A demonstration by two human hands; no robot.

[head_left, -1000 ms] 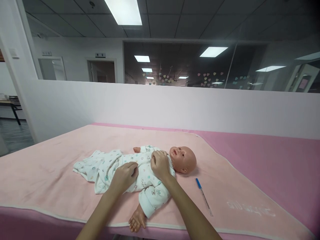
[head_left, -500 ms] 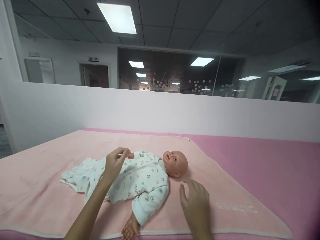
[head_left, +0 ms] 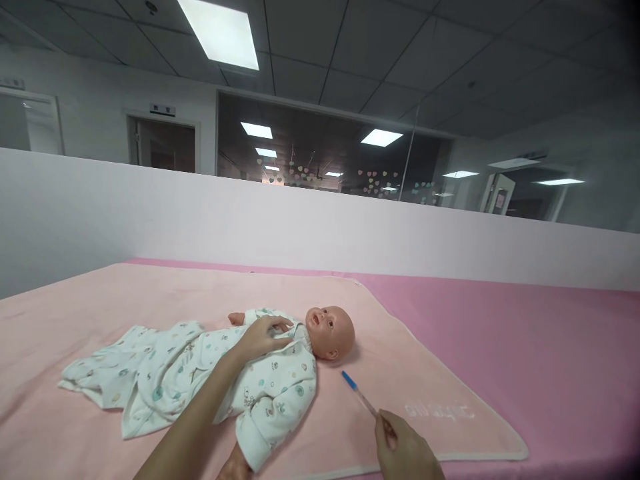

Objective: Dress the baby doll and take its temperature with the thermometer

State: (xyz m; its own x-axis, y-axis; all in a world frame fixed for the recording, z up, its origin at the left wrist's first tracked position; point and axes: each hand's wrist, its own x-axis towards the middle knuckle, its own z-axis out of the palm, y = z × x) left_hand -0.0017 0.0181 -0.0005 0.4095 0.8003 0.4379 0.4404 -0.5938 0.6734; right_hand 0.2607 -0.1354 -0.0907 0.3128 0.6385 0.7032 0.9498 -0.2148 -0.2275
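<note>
A baby doll (head_left: 330,332) lies on its back, head to the right, wearing a white printed sleepsuit (head_left: 277,387). My left hand (head_left: 263,338) rests on its upper chest by the collar. The thumb and fingers are curved but apart, touching the cloth. In my right hand (head_left: 403,443), a slim clear stick with a blue end (head_left: 361,395) is pinched between thumb and fingers. Its blue end points up and left, towards the doll's head, without touching it. One bare doll hand (head_left: 237,319) shows behind the body; the other is partly hidden at the bottom edge.
Under the doll is a peach blanket (head_left: 380,347) with a pale border, spread over a pink surface (head_left: 500,347). A low white wall (head_left: 320,230) runs along the back. Beyond it are a large window and a doorway.
My left hand has moved right, from the doll's far hand to its upper chest. The blue-ended stick now shows in my right hand. The view has turned slightly right.
</note>
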